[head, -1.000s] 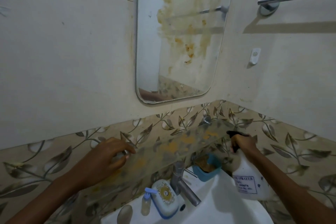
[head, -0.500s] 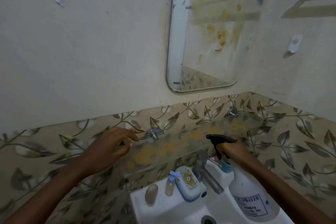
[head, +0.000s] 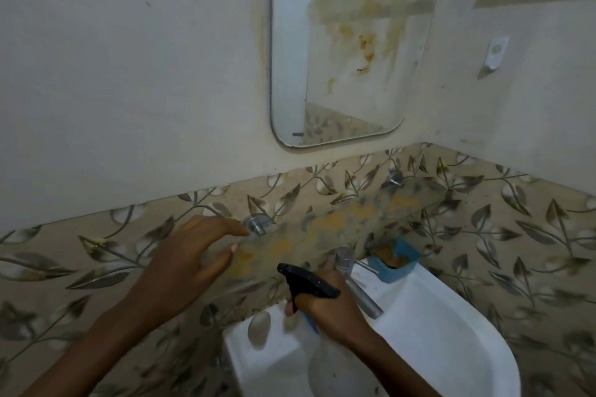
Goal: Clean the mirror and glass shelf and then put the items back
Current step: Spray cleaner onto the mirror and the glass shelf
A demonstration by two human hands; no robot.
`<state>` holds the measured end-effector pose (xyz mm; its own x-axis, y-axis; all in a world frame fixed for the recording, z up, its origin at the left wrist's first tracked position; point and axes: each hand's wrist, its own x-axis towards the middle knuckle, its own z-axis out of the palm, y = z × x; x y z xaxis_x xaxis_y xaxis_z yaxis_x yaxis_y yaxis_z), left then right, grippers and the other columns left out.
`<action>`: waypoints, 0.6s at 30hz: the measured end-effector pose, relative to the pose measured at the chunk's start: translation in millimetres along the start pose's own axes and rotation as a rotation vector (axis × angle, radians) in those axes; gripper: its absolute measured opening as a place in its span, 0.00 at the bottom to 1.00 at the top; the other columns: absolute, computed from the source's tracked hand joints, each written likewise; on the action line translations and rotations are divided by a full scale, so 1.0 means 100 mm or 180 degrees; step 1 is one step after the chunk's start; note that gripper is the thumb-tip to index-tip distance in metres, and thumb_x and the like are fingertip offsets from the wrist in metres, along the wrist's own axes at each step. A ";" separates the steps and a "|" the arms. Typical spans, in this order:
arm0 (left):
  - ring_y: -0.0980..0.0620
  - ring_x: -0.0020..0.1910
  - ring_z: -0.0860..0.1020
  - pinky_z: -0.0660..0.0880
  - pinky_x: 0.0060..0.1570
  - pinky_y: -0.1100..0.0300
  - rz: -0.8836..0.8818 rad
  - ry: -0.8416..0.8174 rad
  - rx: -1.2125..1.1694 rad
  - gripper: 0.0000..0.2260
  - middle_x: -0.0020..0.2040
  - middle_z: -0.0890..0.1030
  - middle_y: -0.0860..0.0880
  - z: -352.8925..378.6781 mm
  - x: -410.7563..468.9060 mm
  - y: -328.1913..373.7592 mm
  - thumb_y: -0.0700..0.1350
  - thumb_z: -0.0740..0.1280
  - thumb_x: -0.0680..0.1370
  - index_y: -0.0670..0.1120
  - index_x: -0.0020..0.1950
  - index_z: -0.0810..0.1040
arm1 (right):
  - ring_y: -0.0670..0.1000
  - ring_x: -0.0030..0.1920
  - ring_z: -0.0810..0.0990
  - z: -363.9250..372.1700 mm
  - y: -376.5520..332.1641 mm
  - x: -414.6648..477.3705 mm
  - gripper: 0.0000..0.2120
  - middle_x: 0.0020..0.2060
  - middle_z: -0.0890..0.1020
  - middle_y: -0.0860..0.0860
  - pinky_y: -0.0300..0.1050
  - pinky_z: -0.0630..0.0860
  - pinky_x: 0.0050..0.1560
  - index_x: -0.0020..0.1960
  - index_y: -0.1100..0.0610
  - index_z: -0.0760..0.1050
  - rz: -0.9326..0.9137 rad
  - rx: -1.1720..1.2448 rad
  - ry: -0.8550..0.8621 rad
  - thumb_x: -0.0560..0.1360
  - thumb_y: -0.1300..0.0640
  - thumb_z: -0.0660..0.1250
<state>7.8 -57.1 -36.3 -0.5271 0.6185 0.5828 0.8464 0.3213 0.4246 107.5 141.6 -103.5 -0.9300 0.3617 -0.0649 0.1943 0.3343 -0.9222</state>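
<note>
A wall mirror streaked with brown-yellow stains hangs above a glass shelf smeared with yellow grime. My left hand holds the shelf's left end, thumb below and fingers on top, beside a chrome bracket. My right hand grips a spray bottle by its black trigger head, nozzle pointing left below the shelf; the bottle's body is hidden behind my hand and arm.
A white washbasin with a chrome tap sits below the shelf. A blue soap dish rests on the basin's back corner, a grey oval object on its left rim. A white hook is on the right wall.
The view has swung left. My right hand carried the spray bottle left across the basin to under the shelf's middle. My left hand stays at the shelf's left end.
</note>
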 end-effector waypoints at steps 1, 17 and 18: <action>0.63 0.49 0.76 0.73 0.45 0.66 0.0014 0.0096 -0.0162 0.11 0.49 0.80 0.61 0.07 -0.02 0.12 0.55 0.58 0.75 0.57 0.51 0.78 | 0.59 0.37 0.78 -0.02 0.04 -0.05 0.19 0.40 0.82 0.66 0.48 0.75 0.44 0.44 0.64 0.79 -0.0046 0.0028 0.0028 0.60 0.53 0.65; 0.64 0.46 0.78 0.74 0.51 0.69 -0.0993 -0.2055 -0.2310 0.07 0.44 0.79 0.60 2.54 -0.23 0.70 0.48 0.71 0.71 0.54 0.46 0.76 | 0.52 0.42 0.79 -0.71 0.99 -0.36 0.04 0.40 0.77 0.59 0.37 0.74 0.41 0.42 0.62 0.75 -0.0623 0.0318 0.1620 0.71 0.69 0.68; 0.66 0.45 0.78 0.74 0.51 0.70 -0.0985 -0.2025 -0.2332 0.07 0.44 0.80 0.59 2.61 -0.22 0.73 0.47 0.71 0.71 0.53 0.47 0.77 | 0.53 0.42 0.79 -0.73 1.03 -0.35 0.04 0.40 0.77 0.60 0.36 0.74 0.41 0.42 0.62 0.75 -0.0594 0.0368 0.1706 0.71 0.67 0.69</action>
<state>101.0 140.4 -198.7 -0.3964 0.9180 -0.0104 0.3129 0.1458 0.9385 183.2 227.3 -168.2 -0.6517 0.7060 0.2772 -0.0213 0.3483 -0.9371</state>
